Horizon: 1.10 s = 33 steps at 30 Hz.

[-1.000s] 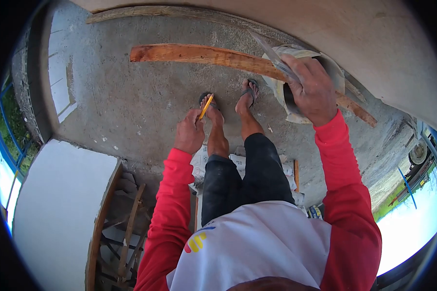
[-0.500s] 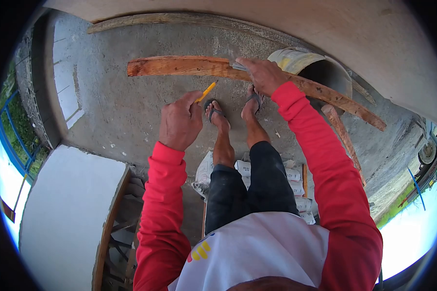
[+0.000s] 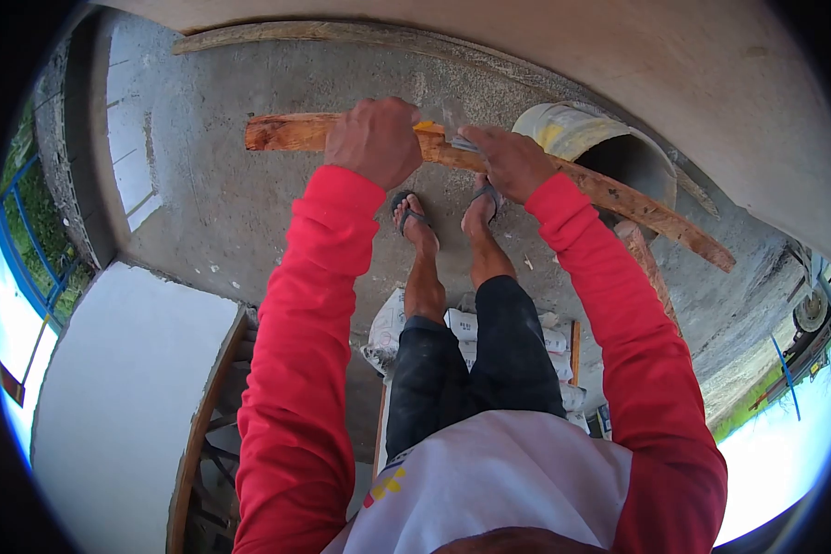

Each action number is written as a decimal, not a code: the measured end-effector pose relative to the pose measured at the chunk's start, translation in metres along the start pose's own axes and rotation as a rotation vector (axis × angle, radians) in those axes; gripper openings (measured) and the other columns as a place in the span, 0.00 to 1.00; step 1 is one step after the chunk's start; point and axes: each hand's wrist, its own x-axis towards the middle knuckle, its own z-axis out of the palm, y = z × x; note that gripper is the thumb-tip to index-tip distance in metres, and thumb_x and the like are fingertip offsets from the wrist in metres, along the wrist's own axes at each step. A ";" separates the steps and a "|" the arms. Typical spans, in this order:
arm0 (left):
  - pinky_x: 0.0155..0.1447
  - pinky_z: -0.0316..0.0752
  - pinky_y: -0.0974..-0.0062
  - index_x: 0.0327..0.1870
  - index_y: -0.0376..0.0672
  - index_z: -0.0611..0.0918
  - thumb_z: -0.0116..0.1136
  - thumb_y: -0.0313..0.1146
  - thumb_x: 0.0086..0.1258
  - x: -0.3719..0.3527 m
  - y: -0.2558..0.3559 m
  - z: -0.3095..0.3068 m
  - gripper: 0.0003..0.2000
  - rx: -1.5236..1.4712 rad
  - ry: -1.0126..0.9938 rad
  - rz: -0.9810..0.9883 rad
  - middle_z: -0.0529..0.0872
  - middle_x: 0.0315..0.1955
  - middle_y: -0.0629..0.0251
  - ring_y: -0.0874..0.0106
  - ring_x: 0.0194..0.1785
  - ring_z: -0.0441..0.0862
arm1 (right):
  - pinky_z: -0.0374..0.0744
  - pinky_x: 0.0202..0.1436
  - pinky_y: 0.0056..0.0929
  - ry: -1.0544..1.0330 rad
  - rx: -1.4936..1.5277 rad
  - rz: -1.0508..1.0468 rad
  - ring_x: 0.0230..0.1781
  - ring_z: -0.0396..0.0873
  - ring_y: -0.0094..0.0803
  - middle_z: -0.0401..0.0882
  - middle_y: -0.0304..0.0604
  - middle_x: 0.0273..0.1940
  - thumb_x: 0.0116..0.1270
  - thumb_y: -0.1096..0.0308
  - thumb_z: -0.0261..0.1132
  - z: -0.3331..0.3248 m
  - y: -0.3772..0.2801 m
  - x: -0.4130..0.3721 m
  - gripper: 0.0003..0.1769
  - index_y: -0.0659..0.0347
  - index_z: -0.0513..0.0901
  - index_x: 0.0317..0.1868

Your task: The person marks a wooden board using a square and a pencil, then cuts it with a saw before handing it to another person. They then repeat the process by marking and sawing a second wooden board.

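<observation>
Gripping one pencil (image 3: 425, 126) in left hand (image 3: 374, 138), right hand (image 3: 508, 162) on one plank (image 3: 619, 194)

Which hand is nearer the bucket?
Right. The right hand, holding a metal tool on the plank, is just beside the bucket; the left hand, gripping a pencil, is farther along the plank.

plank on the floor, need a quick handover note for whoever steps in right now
Left hand: fingers closed on a yellow pencil, with its tip at the wooden plank.
Right hand: fingers closed on a flat metal tool, held against the plank right beside the pencil.
Things: the plank lies across in front of both feet, a bucket sits behind its right part, and sacks lie below the legs.
Done: pencil and tool are together at one spot on the plank.
Left: no pencil line can be made out on the plank, so the marking looks unfinished.
</observation>
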 end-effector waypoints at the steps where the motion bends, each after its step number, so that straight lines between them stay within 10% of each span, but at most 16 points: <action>1: 0.49 0.80 0.57 0.44 0.43 0.89 0.57 0.29 0.63 0.004 0.003 -0.001 0.12 0.014 -0.019 -0.005 0.86 0.34 0.43 0.47 0.40 0.85 | 0.80 0.49 0.47 0.001 -0.001 -0.009 0.46 0.83 0.52 0.83 0.53 0.49 0.65 0.73 0.56 0.001 0.002 0.000 0.24 0.55 0.75 0.63; 14: 0.49 0.84 0.60 0.38 0.41 0.88 0.66 0.33 0.57 0.076 0.039 0.001 0.10 0.317 -0.387 0.003 0.89 0.41 0.51 0.54 0.46 0.88 | 0.80 0.55 0.45 -0.143 0.042 0.064 0.53 0.80 0.53 0.78 0.54 0.58 0.55 0.77 0.69 -0.009 -0.005 0.003 0.34 0.60 0.72 0.65; 22: 0.35 0.77 0.65 0.28 0.37 0.88 0.61 0.31 0.55 0.097 0.040 -0.054 0.08 0.220 -0.729 0.228 0.86 0.23 0.55 0.64 0.27 0.83 | 0.81 0.47 0.48 -0.022 0.024 0.009 0.44 0.83 0.51 0.82 0.51 0.48 0.66 0.71 0.56 0.004 0.002 0.000 0.23 0.55 0.76 0.63; 28: 0.36 0.69 0.73 0.54 0.37 0.83 0.52 0.32 0.73 -0.021 0.032 -0.150 0.14 -0.286 -0.032 0.061 0.79 0.27 0.70 0.75 0.28 0.72 | 0.81 0.49 0.45 0.058 0.006 0.041 0.47 0.82 0.50 0.81 0.49 0.53 0.59 0.76 0.62 -0.018 -0.005 -0.019 0.29 0.55 0.75 0.63; 33: 0.47 0.71 0.67 0.53 0.49 0.79 0.51 0.37 0.79 -0.112 0.073 -0.164 0.09 -1.620 0.269 0.447 0.78 0.32 0.74 0.73 0.44 0.72 | 0.79 0.53 0.43 0.279 0.111 0.156 0.52 0.80 0.50 0.80 0.49 0.53 0.60 0.77 0.62 -0.074 -0.027 -0.073 0.27 0.55 0.74 0.62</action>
